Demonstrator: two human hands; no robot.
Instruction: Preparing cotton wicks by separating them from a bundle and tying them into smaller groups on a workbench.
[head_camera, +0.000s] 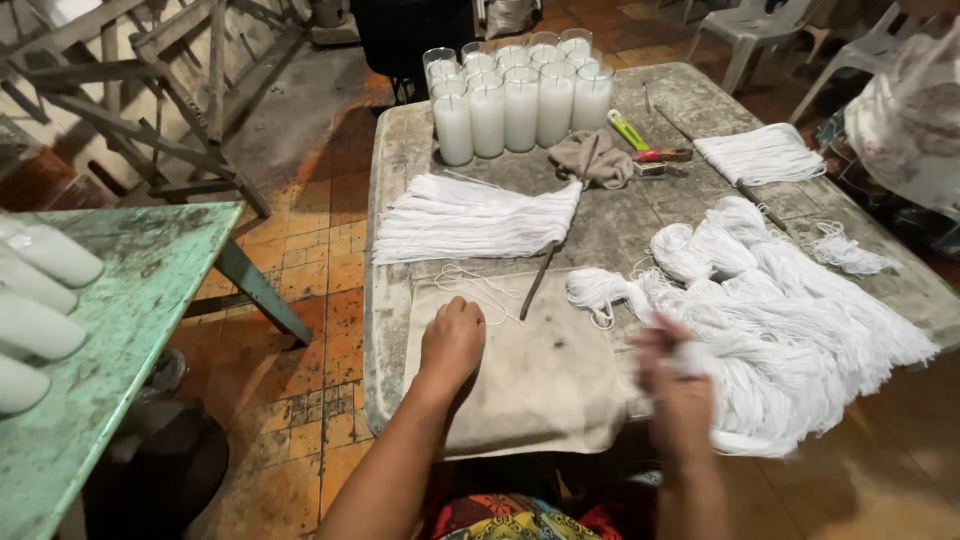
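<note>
Two hands: left hand (452, 340) fingers curled shut on beige cloth (540, 385), blurred right hand (672, 375) gripping white string (790, 310).

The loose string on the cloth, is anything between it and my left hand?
Nothing visible. The left hand rests on the cloth, and the loose string lies just beyond its knuckles on the same cloth. The thin stick lies off to the right, not between them.
</note>
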